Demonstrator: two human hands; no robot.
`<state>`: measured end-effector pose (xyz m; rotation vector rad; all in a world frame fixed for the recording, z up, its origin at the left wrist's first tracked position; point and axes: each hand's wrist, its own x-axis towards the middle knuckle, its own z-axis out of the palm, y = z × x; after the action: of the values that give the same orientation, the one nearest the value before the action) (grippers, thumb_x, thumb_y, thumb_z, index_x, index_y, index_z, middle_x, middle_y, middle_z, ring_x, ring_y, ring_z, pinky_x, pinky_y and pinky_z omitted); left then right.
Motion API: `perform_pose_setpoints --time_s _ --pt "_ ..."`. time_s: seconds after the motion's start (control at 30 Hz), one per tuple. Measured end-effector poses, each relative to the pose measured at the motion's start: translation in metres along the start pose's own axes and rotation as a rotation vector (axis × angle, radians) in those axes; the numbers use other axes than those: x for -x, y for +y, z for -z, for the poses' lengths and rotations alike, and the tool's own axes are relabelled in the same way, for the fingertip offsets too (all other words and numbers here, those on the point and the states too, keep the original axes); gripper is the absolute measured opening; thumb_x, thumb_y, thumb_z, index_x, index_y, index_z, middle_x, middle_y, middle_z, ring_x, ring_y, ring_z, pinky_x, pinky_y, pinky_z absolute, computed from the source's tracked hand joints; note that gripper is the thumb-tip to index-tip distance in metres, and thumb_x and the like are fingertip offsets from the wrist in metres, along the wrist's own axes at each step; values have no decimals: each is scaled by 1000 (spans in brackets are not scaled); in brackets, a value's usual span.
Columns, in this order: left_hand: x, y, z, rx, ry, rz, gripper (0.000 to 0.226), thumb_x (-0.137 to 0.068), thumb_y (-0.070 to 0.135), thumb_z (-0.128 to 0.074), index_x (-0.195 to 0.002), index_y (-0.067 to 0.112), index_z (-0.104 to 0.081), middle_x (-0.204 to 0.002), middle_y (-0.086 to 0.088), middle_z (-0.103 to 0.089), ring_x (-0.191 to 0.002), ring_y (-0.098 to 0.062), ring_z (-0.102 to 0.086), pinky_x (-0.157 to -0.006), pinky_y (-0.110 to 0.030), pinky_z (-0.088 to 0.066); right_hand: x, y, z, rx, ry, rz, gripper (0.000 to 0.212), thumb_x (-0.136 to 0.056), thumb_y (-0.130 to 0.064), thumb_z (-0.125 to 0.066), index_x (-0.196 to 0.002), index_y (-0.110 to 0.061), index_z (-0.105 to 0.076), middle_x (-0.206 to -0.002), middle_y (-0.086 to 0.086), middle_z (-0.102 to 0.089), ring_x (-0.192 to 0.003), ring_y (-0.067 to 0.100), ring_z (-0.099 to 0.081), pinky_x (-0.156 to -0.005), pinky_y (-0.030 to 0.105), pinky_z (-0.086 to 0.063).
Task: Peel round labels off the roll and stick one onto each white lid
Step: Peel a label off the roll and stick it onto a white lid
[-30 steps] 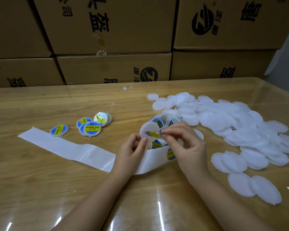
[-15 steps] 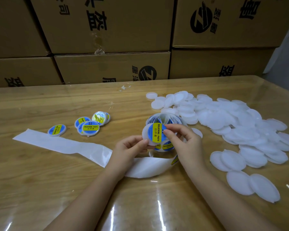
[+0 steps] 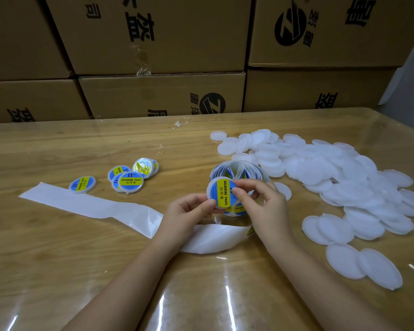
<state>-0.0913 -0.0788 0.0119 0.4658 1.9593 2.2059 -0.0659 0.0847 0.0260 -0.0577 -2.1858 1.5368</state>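
A wooden tabletop under a clear, glossy film is seen, and its far edge, from nine to three o'clock, is walled in by stacked cardboard boxes printed with black characters and a round logo. A loose heap of plain lids is spread over the tabletop from one to four o'clock of the hands, some overlapping and a few lying singly at its near edge. Five labelled lids are clustered at ten o'clock, one of them set slightly apart towards nine. A white backing strip is laid from nine o'clock across to the hands, where it curls under the wrists. The roll is stood on the tabletop just behind the hands, at twelve o'clock. Both forearms are brought in from the near edge, and the hands are met at the middle. One lid is held up above the tabletop, tilted towards the camera, with a blue-and-yellow label on its face. Its lower edge is pinched by the left hand between thumb and curled fingers. Its three o'clock side is pinched by the right hand, the thumb laid on the label and the fingers curled behind.
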Motion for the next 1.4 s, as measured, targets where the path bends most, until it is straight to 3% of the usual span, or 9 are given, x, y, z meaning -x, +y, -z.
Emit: perform_pose_setpoints --time_s 0.07,0.23,0.4,0.53,0.63,0.9,1.03,1.2,1.4 --pt "0 -1 0 -11 0 -5 21 -79 28 -64 -92 15 -73 -89 -7 -75 -87 -16 -71 -70 -16 -50 0 0 0 2 5 1 24 -80 -30 -70 -76 -53 -64 -88 -4 -56 -94 26 -51 -73 29 -50" --pt "0 -1 0 -6 -3 -17 17 -79 27 -65 -89 18 -74 -89 -6 -75 -86 -14 -71 -69 -15 -49 1 -2 -2 35 31 32 26 -79 -27 -72 -78 -50 -62 -85 -7 -56 -86 20 -53 -86 46 -47" --pt "0 -2 0 -18 8 -32 16 -77 27 -66 -88 18 -75 -88 -5 -75 -84 -12 -70 -69 -15 -50 2 -2 -3 85 55 64 28 -79 -27 -72 -79 -52 -59 -82 -17 -55 -81 14 -55 -86 49 -47" --pt "-1 -4 -1 -53 33 -45 16 -77 27 -67 -87 18 -74 -86 -3 -75 -82 -9 -70 -69 -14 -49 3 -3 -5 165 69 145 28 -80 -24 -73 -81 -48 -59 -90 -47 -50 -81 4 -52 -87 48 -45" --pt "1 -5 -2 -114 45 -87 16 -77 25 -67 -87 15 -74 -85 -2 -75 -82 -9 -69 -70 -14 -49 3 3 -7 264 110 207 15 -80 -22 -74 -87 -33 -68 -68 -32 -56 -79 1 -49 -90 39 -35" --pt "4 -6 -6 -380 124 -235 13 -82 7 -69 -78 18 -73 -77 6 -73 -71 -1 -62 -71 -12 -45 -1 5 -3 432 158 269 25 -78 -31 -75 -99 -28 -63 -68 -22 -57 -77 2 -46 -78 24 -17" --pt "3 -3 -5 -243 90 -162 7 -80 22 -68 -81 17 -74 -80 1 -74 -78 -9 -68 -73 -19 -50 -9 6 6 507 122 210 38 -75 -51 -70 -106 -31 -61 -82 -17 -55 -85 4 -41 -80 26 -17" --pt "1 -2 1 -16 6 -31 18 -81 29 -62 -86 19 -75 -85 -7 -75 -81 -12 -70 -70 -16 -50 -5 2 5 485 55 330 24 -81 -41 -67 -104 -32 -66 -82 -20 -61 -88 9 -49 -83 28 -20" --pt "-3 -3 7 103 20 13 21 -77 36 -66 -86 20 -76 -87 -9 -74 -83 -18 -70 -69 -19 -50 0 -4 1 474 -2 383 36 -75 -42 -67 -109 -29 -65 -93 -15 -60 -91 13 -55 -88 29 -23"
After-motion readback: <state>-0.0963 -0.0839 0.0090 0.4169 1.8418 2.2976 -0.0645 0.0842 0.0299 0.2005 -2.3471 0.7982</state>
